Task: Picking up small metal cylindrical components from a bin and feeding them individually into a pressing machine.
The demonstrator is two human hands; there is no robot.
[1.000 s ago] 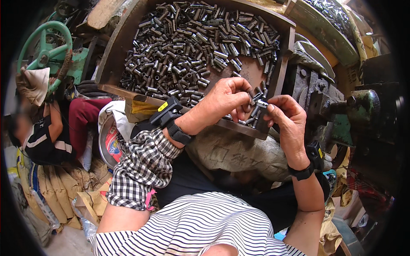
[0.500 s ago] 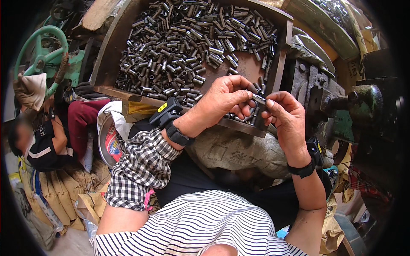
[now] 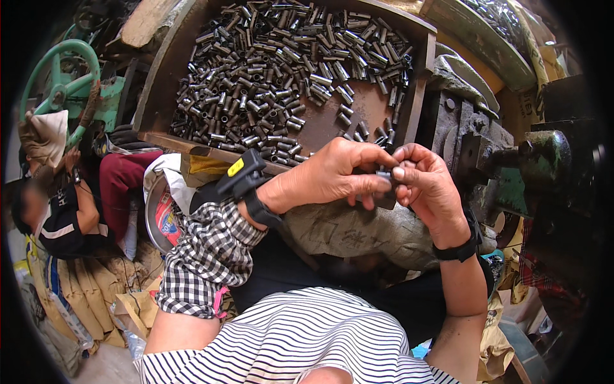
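Note:
My left hand [image 3: 332,174] and my right hand [image 3: 427,185] meet in front of me, fingertips pinched together on a small dark metal sleeve [image 3: 384,174]. Both hands hover just in front of the near rim of a wooden tray [image 3: 419,77] that holds a heap of several short dark metal tubes [image 3: 275,70]. A black band with a yellow tag sits on my left wrist, a black strap on my right. How many sleeves sit between my fingers is hidden.
A heavy dark machine with a shaft [image 3: 524,160] stands at the right. A green handwheel [image 3: 61,83] is at the far left. Another person [image 3: 70,211] sits low on the left beside a round metal lid [image 3: 163,211].
Both hands have drawn back from the tray's near right corner toward me, staying pinched together on the small metal piece. The view shifted slightly.

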